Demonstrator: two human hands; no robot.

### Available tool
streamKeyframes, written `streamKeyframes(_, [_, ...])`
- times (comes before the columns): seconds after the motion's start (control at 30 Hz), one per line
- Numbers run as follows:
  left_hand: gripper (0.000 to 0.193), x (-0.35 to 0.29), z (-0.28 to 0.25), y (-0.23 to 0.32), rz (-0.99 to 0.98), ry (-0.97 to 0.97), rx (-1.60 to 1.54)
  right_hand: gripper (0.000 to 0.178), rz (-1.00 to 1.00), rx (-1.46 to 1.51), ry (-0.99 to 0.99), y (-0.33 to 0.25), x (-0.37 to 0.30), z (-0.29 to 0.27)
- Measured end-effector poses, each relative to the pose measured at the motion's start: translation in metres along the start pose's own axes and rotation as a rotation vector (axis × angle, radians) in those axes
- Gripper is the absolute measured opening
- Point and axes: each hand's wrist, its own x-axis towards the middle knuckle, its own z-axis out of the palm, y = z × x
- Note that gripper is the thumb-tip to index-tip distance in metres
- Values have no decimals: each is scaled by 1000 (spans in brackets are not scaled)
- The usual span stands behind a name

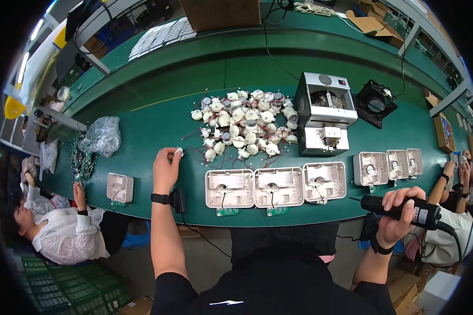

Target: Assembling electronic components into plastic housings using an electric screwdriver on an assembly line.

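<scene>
My left hand (166,169) is above the green bench, left of a pile of round white wired parts (247,123). Its fingertips pinch a small white part (179,151), too small to make out fully. In my right hand (396,223) is a black electric screwdriver (372,203), its thin bit pointing left and its cable hanging down at the right. Between my hands, three open white plastic housings (229,201) stand in a row along the front edge. Small green circuit boards (227,212) hang on wires in front of them.
A screw feeder (326,113) stands right of the pile, beside a black fan-like device (376,104). More housings (370,168) line the right. On the left are a single housing (120,188), a plastic bag (102,136) and a heap of circuit boards (83,160). People work at both sides.
</scene>
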Motion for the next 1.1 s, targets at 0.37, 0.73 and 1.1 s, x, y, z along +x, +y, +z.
streamKeyframes(0.37, [34,-18,-4,7,333,75,235,27,23,13,-57,1,0,7])
streamKeyframes(0.73, [41,-49,-34,87,-182,-292,-1541,31,-82,12,-110,-20,40,24])
streamKeyframes(1.1, [39,-71,-7,111,32,-518,-1627,22,-36,101,-212,5,78,57])
